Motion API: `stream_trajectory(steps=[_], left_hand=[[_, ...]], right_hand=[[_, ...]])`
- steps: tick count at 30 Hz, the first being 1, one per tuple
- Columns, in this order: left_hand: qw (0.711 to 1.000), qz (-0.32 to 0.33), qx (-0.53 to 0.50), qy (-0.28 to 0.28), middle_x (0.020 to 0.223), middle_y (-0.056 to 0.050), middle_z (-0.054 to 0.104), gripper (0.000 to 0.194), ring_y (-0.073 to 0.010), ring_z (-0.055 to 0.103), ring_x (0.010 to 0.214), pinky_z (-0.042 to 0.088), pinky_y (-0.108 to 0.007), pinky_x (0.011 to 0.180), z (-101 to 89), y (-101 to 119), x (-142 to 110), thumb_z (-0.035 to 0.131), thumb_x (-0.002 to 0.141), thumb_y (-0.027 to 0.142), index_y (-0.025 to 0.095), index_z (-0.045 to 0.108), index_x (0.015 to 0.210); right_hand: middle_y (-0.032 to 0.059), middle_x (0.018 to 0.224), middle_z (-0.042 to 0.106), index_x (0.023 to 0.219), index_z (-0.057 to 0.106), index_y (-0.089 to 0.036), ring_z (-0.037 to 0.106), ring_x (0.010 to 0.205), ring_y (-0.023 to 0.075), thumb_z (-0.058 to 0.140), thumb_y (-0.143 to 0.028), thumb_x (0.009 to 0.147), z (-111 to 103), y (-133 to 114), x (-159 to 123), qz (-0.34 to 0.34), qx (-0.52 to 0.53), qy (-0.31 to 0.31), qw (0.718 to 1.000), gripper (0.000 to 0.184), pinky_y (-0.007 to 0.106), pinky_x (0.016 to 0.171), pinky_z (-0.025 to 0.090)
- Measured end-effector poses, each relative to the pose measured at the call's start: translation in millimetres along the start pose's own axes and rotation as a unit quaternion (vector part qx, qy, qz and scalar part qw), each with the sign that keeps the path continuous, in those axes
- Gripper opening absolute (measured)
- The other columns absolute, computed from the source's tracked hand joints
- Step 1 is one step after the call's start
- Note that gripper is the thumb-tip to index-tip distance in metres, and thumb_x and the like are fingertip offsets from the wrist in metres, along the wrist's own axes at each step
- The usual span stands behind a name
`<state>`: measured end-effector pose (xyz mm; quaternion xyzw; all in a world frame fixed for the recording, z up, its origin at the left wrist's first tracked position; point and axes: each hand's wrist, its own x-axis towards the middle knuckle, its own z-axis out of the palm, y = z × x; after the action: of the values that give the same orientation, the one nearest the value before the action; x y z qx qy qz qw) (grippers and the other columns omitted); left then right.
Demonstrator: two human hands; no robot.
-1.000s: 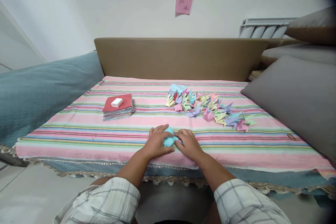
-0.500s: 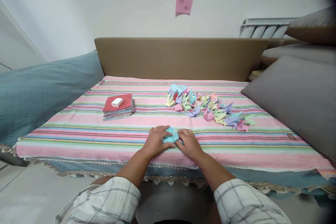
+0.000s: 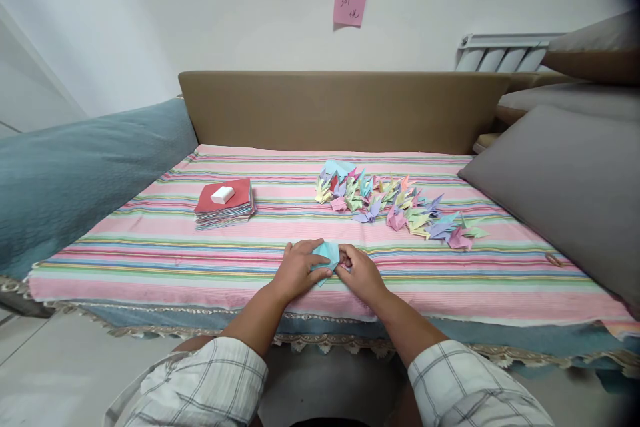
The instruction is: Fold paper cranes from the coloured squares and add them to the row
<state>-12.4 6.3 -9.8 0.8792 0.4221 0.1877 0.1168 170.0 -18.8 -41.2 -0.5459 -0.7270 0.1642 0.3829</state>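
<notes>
A small light-blue sheet of origami paper, partly folded, lies on the striped cloth in front of me. My left hand grips it from the left, with the fingers across its top and the thumb along the near side. At the paper's right corner, the thumb and fingers of my right hand are pinched together, touching its edge. Part of the paper is hidden under my left fingers. Beyond my hands, several folded paper cranes in mixed colours lie in a loose cluster, with a flat light-blue paper piece behind them.
A stack of coloured paper sheets stands at left, a small white block on top. The striped cloth covers the seat. A grey cushion leans at right, near a small brown loop. A brown backrest borders the back.
The blue paper's shape has shifted slightly, and a corner now points down toward me below my left thumb. My right fingers have moved a little at its right edge.
</notes>
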Motion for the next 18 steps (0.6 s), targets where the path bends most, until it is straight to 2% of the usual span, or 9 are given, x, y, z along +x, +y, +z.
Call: stream_trajectory(steps=[6,13,18], left_hand=[[1.0,0.0,0.016,0.02,0.13,-0.005,0.053,0.03,-0.0291,0.047,0.117,0.028,-0.057,0.098,0.1,-1.9,0.4,0.062,0.073,0.051,0.03,0.07,0.093],[0.997,-0.01,0.061,0.037,0.118,-0.005,0.062,0.037,-0.0274,0.054,0.108,0.018,-0.058,0.102,-5.9,-4.3,-2.9,0.059,0.07,0.06,0.028,0.07,0.085],[0.997,-0.016,0.073,0.037,0.113,-0.004,0.065,0.038,-0.0268,0.056,0.104,0.019,-0.058,0.102,-7.6,-5.7,-4.0,0.058,0.071,0.061,0.026,0.071,0.077]], right_hand=[[0.0003,0.078,0.061,0.104,0.053,-0.019,0.054,0.072,0.0153,0.049,-0.018,0.076,-4.7,-5.5,-1.2,0.01,0.016,-0.036,0.999,0.028,0.025,0.065,0.039],[0.0034,0.084,0.065,0.108,0.055,-0.019,0.057,0.08,0.0181,0.044,-0.024,0.083,-8.2,-6.3,-0.8,0.033,0.016,-0.053,0.998,0.027,0.027,0.067,0.04],[0.0043,0.091,0.066,0.108,0.056,-0.021,0.058,0.086,0.0189,0.044,-0.024,0.084,-9.5,-7.1,-0.3,0.036,0.018,-0.052,0.998,0.027,0.028,0.071,0.041]])
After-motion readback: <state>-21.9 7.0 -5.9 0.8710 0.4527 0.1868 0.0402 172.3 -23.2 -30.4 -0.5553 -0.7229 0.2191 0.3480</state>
